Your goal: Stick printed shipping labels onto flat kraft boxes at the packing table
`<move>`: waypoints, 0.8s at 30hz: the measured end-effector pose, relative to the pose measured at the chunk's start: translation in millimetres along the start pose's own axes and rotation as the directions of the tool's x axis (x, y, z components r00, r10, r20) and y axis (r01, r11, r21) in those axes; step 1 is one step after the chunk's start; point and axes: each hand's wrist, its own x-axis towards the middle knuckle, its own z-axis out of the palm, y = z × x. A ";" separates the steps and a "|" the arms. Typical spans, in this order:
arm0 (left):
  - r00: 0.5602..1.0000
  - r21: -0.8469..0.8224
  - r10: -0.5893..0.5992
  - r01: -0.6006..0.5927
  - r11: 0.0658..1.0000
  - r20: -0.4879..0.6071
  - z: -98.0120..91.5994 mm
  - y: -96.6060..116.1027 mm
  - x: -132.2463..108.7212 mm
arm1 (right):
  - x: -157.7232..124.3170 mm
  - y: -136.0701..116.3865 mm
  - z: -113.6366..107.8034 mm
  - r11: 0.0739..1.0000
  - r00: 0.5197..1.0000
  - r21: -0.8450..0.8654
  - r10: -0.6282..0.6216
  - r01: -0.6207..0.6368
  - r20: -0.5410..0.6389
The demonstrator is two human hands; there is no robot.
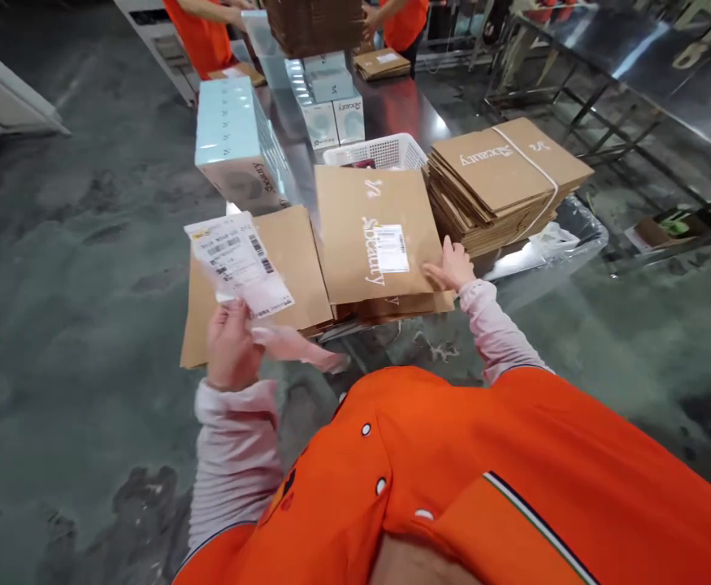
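Observation:
My left hand pinches a sheet of printed shipping labels by its lower edge. A pale, blurred strip of backing paper trails from that hand to the right. Beneath the labels lies a flat brown cardboard mailer. At the right edge of another cardboard mailer, my right hand grips the side with its thumb on top; some fingers are hidden. White lettering and a white barcode label show on that mailer, which lies over more brown cardboard.
A strapped stack of mailers stands at right, beside a clear-lined bin. Behind are a white basket, pale blue boxes and more boxes on the metal table. Two people in orange work across it.

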 end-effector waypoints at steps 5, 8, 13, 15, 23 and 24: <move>0.998 0.022 0.025 -0.027 0.999 0.061 29.2 -29.1 -39.6 | -38.1 -101.6 60.0 0.711 0.780 0.702 -0.461 0.040 0.422; 0.980 0.055 -0.045 0.035 0.998 0.195 25.3 -33.9 -48.5 | -64.9 -151.3 98.7 0.506 0.799 0.860 -0.488 -0.068 0.350; 0.997 -0.132 -0.051 0.059 0.990 0.062 -3.7 -24.7 -43.6 | -88.5 -174.4 128.5 0.596 0.720 0.790 -0.484 -0.145 0.497; 0.997 -0.121 -0.070 0.069 0.990 -0.009 -11.6 -25.1 -42.1 | -86.0 -179.7 131.7 0.611 0.681 0.781 -0.518 -0.130 0.518; 0.976 -0.051 -0.089 0.081 0.995 -0.198 -19.1 -51.3 -45.1 | -72.1 -200.7 144.2 0.778 0.653 0.603 -0.552 0.178 0.519; 0.966 0.001 -0.069 0.072 0.997 -0.250 -20.2 -55.4 -43.5 | -71.6 -201.9 149.8 0.786 0.654 0.584 -0.552 0.201 0.517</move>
